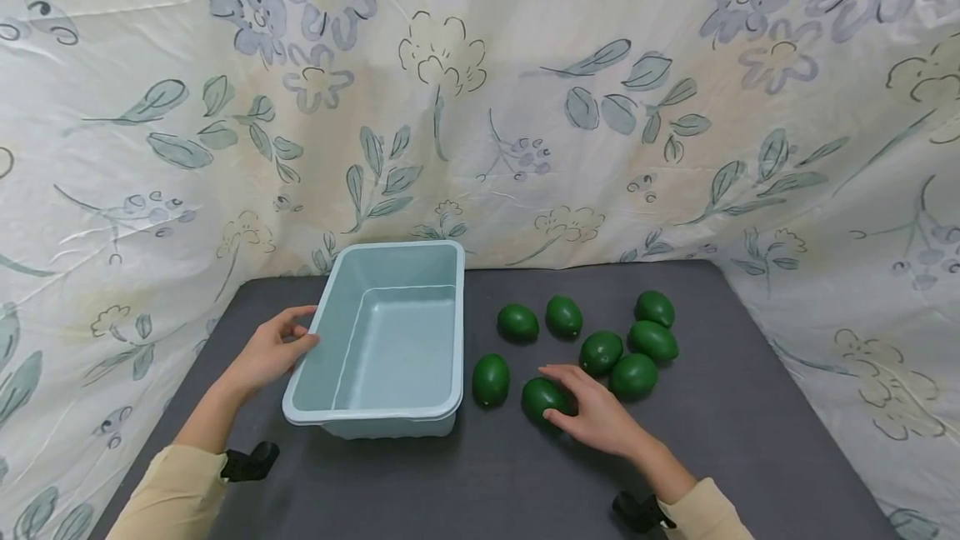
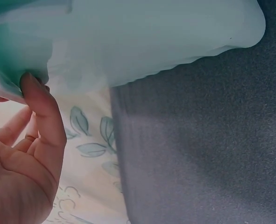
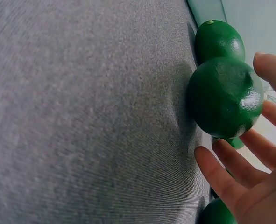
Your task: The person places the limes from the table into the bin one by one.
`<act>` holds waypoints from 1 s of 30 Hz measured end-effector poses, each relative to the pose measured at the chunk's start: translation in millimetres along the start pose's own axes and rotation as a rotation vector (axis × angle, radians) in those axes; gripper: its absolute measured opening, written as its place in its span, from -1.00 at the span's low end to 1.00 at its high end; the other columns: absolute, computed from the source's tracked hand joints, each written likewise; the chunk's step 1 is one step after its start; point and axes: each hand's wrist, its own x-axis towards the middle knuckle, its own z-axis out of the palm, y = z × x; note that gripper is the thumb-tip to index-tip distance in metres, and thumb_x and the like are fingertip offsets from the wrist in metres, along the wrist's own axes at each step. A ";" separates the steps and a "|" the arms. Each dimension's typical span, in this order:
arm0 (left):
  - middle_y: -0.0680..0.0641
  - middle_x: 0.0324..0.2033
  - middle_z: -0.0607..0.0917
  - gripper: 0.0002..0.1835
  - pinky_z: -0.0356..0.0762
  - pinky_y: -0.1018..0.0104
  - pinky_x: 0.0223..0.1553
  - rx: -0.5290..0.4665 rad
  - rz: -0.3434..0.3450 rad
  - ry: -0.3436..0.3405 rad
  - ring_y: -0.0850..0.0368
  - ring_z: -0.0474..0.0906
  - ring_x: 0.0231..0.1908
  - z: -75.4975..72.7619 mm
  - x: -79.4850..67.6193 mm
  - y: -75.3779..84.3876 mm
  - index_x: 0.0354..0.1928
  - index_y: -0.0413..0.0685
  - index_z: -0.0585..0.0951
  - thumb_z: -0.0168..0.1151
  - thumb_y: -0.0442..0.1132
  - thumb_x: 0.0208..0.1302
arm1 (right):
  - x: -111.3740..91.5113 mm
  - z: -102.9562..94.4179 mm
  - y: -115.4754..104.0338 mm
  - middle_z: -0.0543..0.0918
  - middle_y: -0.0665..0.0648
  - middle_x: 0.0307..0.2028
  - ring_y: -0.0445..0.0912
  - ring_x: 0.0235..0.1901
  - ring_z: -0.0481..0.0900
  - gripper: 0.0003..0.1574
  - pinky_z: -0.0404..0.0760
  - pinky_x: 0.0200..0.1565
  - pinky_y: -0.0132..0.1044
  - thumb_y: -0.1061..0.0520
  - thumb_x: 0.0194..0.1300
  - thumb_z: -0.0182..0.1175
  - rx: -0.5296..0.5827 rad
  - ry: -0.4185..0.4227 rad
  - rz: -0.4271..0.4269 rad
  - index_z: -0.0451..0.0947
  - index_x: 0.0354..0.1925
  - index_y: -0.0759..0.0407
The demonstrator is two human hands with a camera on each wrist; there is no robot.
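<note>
A light blue-green plastic tub (image 1: 447, 332) stands on the dark table, with only its bare floor and walls showing inside. At its left rim, my left hand (image 1: 272, 350) pinches the edge between thumb and fingers; the left wrist view shows this hand (image 2: 28, 154) at the tub's wall (image 2: 166, 37). My right hand (image 1: 600, 413) is spread around a glossy green lime (image 1: 542, 400) on the table. In the right wrist view its fingers (image 3: 236, 163) are fairly straight and apart beside that lime (image 3: 224, 98); firm contact is unclear.
Another lime (image 1: 491, 380) lies between the tub and my right hand. Two more, including one lime (image 1: 518, 323), sit farther back, and several limes (image 1: 653, 342) cluster to the right. A floral cloth (image 1: 480, 148) hangs behind the dark table (image 1: 487, 490) and along its sides.
</note>
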 end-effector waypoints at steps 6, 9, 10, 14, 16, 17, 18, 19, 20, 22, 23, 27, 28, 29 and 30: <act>-0.23 -0.21 0.49 -0.37 0.49 0.25 -0.46 -0.022 -0.005 -0.004 0.05 0.49 -0.38 0.2 -0.5 -1.2 0.36 -0.19 0.11 0.06 -0.20 0.31 | 0.2 2.8 0.7 0.49 -0.04 0.04 -0.15 0.00 0.50 -0.36 0.51 -0.07 -0.20 0.03 0.10 0.32 0.026 -0.026 0.002 0.41 0.16 0.06; -0.24 -0.21 0.49 -0.37 0.50 0.24 -0.46 -0.035 -0.007 -0.004 0.05 0.50 -0.39 0.0 -1.2 -2.0 0.36 -0.18 0.11 0.06 -0.20 0.31 | 0.0 4.5 1.1 0.50 -0.05 0.03 -0.17 -0.04 0.51 -0.36 0.52 -0.10 -0.22 0.04 0.11 0.32 0.044 -0.036 0.010 0.41 0.16 0.07; -0.24 -0.20 0.48 -0.36 0.50 0.24 -0.46 -0.040 -0.007 -0.005 0.05 0.50 -0.39 -0.1 -1.4 -2.2 0.36 -0.18 0.11 0.06 -0.20 0.31 | -0.1 5.1 1.2 0.50 -0.06 0.02 -0.18 -0.05 0.52 -0.36 0.52 -0.11 -0.23 0.04 0.11 0.31 0.045 -0.038 0.014 0.40 0.17 0.06; -0.25 -0.19 0.49 -0.36 0.51 0.24 -0.43 -0.052 -0.012 -0.011 0.05 0.52 -0.37 -0.1 -1.4 -2.4 0.36 -0.16 0.11 0.07 -0.19 0.31 | -0.4 7.1 2.0 0.50 -0.09 0.00 -0.20 -0.08 0.52 -0.36 0.52 -0.14 -0.26 0.04 0.10 0.32 0.045 -0.038 0.029 0.40 0.17 0.05; -0.25 -0.18 0.49 -0.36 0.52 0.25 -0.41 -0.053 -0.015 -0.013 0.05 0.52 -0.35 0.0 -0.9 -2.4 0.37 -0.15 0.11 0.07 -0.19 0.31 | -0.5 7.3 2.2 0.50 -0.09 0.00 -0.21 -0.09 0.52 -0.36 0.52 -0.15 -0.28 0.04 0.10 0.33 0.043 -0.035 0.036 0.41 0.16 0.04; -0.25 -0.17 0.48 -0.36 0.53 0.25 -0.40 -0.053 -0.016 -0.014 0.05 0.52 -0.35 0.1 -0.7 -2.4 0.37 -0.15 0.11 0.07 -0.19 0.31 | -0.5 7.0 2.1 0.50 -0.08 -0.01 -0.21 -0.11 0.52 -0.36 0.52 -0.17 -0.29 0.04 0.09 0.33 0.042 -0.031 0.040 0.41 0.16 0.04; -0.25 -0.17 0.49 -0.36 0.53 0.25 -0.39 -0.052 -0.017 -0.015 0.05 0.52 -0.34 0.2 -0.3 -2.4 0.37 -0.14 0.11 0.07 -0.19 0.31 | -0.4 6.4 1.9 0.50 -0.08 -0.01 -0.21 -0.12 0.51 -0.36 0.51 -0.19 -0.31 0.04 0.09 0.33 0.040 -0.025 0.044 0.41 0.16 0.04; -0.25 -0.17 0.49 -0.36 0.53 0.24 -0.39 -0.053 -0.018 -0.016 0.05 0.52 -0.34 0.3 -0.1 -2.5 0.37 -0.14 0.11 0.07 -0.19 0.31 | -0.2 5.5 1.5 0.50 -0.07 -0.01 -0.23 -0.14 0.51 -0.36 0.50 -0.22 -0.32 0.04 0.09 0.33 0.039 -0.020 0.049 0.42 0.15 0.04; -0.25 -0.17 0.48 -0.36 0.53 0.24 -0.39 -0.053 -0.019 -0.017 0.05 0.52 -0.34 0.3 0.1 -2.5 0.37 -0.14 0.10 0.07 -0.19 0.31 | 0.1 4.3 1.1 0.51 -0.07 -0.01 -0.23 -0.19 0.50 -0.36 0.49 -0.25 -0.34 0.04 0.08 0.34 0.039 -0.013 0.054 0.42 0.15 0.04; -0.25 -0.17 0.49 -0.36 0.53 0.24 -0.38 -0.057 -0.021 -0.020 0.05 0.52 -0.34 0.2 0.2 -2.6 0.37 -0.14 0.10 0.07 -0.20 0.31 | 1.2 1.5 0.1 0.51 -0.05 -0.02 -0.26 -0.25 0.47 -0.36 0.46 -0.30 -0.37 0.05 0.08 0.34 0.041 0.004 0.061 0.43 0.15 0.04; -0.25 -0.17 0.49 -0.36 0.53 0.24 -0.39 -0.059 -0.021 -0.020 0.05 0.52 -0.34 0.1 0.1 -2.6 0.37 -0.14 0.10 0.07 -0.20 0.31 | 2.1 0.1 -0.3 0.51 -0.05 -0.02 -0.27 -0.29 0.45 -0.36 0.44 -0.33 -0.38 0.05 0.08 0.34 0.039 0.013 0.063 0.43 0.15 0.03; -0.25 -0.17 0.49 -0.36 0.53 0.22 -0.39 -0.066 -0.022 -0.023 0.06 0.53 -0.36 -0.2 -0.5 -2.4 0.37 -0.14 0.10 0.07 -0.21 0.31 | 6.4 -5.0 -1.2 0.51 -0.05 -0.02 -0.29 -0.38 0.40 -0.37 0.43 -0.37 -0.41 0.07 0.08 0.34 0.037 0.034 0.065 0.43 0.14 -0.04; -0.25 -0.17 0.49 -0.36 0.54 0.21 -0.39 -0.068 -0.022 -0.022 0.06 0.53 -0.36 -0.3 -0.6 -2.4 0.37 -0.15 0.10 0.07 -0.21 0.31 | 7.5 -6.2 -1.3 0.51 -0.05 -0.02 -0.28 -0.38 0.40 -0.37 0.43 -0.38 -0.41 0.07 0.08 0.34 0.037 0.038 0.064 0.43 0.14 -0.04; -0.25 -0.17 0.49 -0.36 0.54 0.21 -0.39 -0.069 -0.021 -0.022 0.06 0.53 -0.36 -0.3 -0.8 -2.2 0.37 -0.15 0.10 0.07 -0.21 0.31 | 8.6 -7.1 -1.3 0.51 -0.04 -0.02 -0.28 -0.37 0.40 -0.37 0.44 -0.38 -0.40 0.07 0.08 0.34 0.035 0.042 0.061 0.43 0.14 -0.04; -0.25 -0.17 0.49 -0.36 0.54 0.21 -0.39 -0.070 -0.021 -0.022 0.06 0.53 -0.36 -0.3 -0.9 -2.1 0.37 -0.15 0.10 0.07 -0.21 0.31 | 9.7 -8.0 -1.4 0.51 -0.04 -0.02 -0.27 -0.35 0.42 -0.38 0.45 -0.37 -0.39 0.07 0.08 0.34 0.036 0.044 0.058 0.43 0.14 -0.04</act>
